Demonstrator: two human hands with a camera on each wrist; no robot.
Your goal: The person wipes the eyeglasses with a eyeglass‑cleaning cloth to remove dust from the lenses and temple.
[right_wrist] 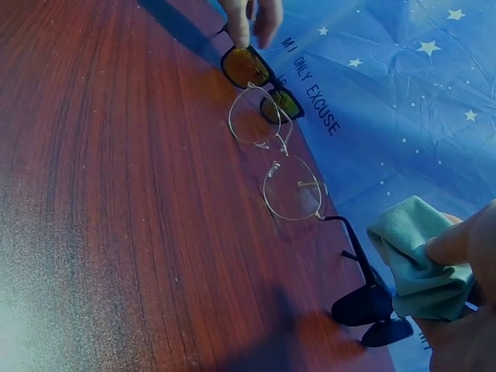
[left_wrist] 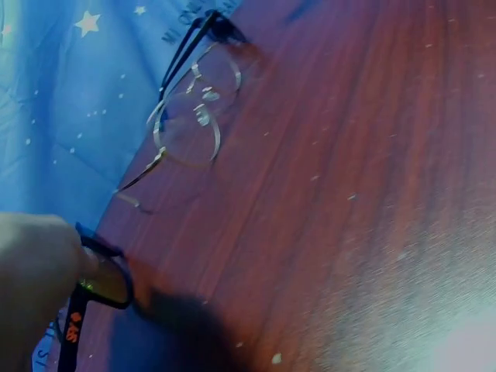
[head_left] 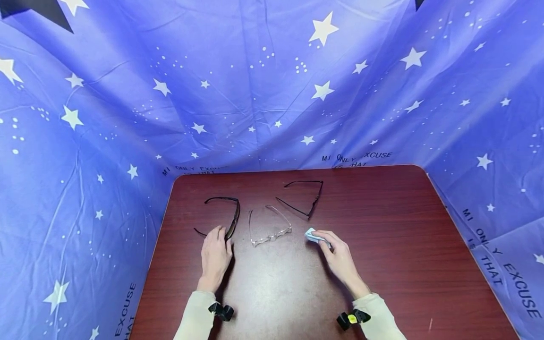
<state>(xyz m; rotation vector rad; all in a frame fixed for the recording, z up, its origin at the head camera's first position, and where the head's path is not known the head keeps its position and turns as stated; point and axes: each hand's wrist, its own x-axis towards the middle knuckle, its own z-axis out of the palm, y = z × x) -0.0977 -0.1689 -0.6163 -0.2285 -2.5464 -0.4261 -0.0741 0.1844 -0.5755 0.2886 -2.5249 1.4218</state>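
Observation:
My left hand (head_left: 215, 259) pinches the near end of a pair of black-framed sunglasses (head_left: 237, 212) with yellowish lenses. Orange lettering marks their temple arm in the left wrist view. A folded light blue-green cloth (right_wrist: 415, 256) is gripped between the thumb and fingers of my right hand (head_left: 340, 259), over the table. Between the hands, slightly farther off, lie thin metal-rimmed round eyeglasses (head_left: 272, 237) with their arms unfolded. Dark-lensed black sunglasses (head_left: 316, 204) rest farther back, arms open, beyond the cloth.
The reddish-brown wooden table (head_left: 395, 217) has rounded far corners. A blue star-patterned curtain (head_left: 255, 104) hangs along its back and both sides. Each sleeve carries a black wrist camera, such as the left one (head_left: 222, 311).

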